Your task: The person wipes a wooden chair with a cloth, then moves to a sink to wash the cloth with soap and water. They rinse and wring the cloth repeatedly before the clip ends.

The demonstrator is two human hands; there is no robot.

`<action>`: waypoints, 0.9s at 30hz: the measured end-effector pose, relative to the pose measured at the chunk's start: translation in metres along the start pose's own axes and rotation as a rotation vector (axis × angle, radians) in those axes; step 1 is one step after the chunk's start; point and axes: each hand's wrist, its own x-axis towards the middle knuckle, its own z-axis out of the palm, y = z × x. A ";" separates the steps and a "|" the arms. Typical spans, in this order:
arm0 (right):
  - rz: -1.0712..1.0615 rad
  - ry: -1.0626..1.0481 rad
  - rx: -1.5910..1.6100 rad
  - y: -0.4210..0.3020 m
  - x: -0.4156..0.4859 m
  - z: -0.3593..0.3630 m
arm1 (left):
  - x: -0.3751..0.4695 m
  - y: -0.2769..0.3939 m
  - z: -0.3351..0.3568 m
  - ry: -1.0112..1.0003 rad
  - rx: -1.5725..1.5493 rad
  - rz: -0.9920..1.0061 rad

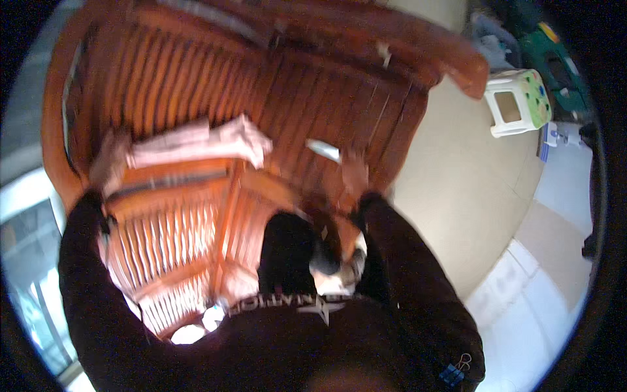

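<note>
A folded pink cloth (pixel 196 143) lies across the front part of a reddish-brown slatted wooden bench (pixel 313 93). My left hand (pixel 110 161) is at the cloth's left end, blurred, so its grip on the fabric does not show clearly. To the right of the cloth, my right hand (pixel 354 170) is low over the seat slats. A slim white object (pixel 323 150), too blurred to name, sticks out from its fingertips toward the cloth. Both forearms are in dark sleeves.
A white plastic stool (pixel 509 105) with a green patterned top stands on the beige floor (pixel 460 181) at the right. Behind it is a dark green plastic item (pixel 553 68). The bench's curved armrest (pixel 465 73) juts out at upper right. A blue binder clip (pixel 453 373) is on my right sleeve.
</note>
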 end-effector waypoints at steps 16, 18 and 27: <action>0.513 -0.818 0.317 0.311 -0.391 -0.157 | -0.153 0.015 0.242 0.344 0.574 -0.091; 0.612 -0.791 0.498 0.284 -0.401 -0.173 | -0.205 0.045 0.298 0.499 0.240 -0.089; -0.929 -0.754 0.417 -0.066 -0.353 -0.199 | -0.506 0.274 0.425 0.366 -0.796 0.048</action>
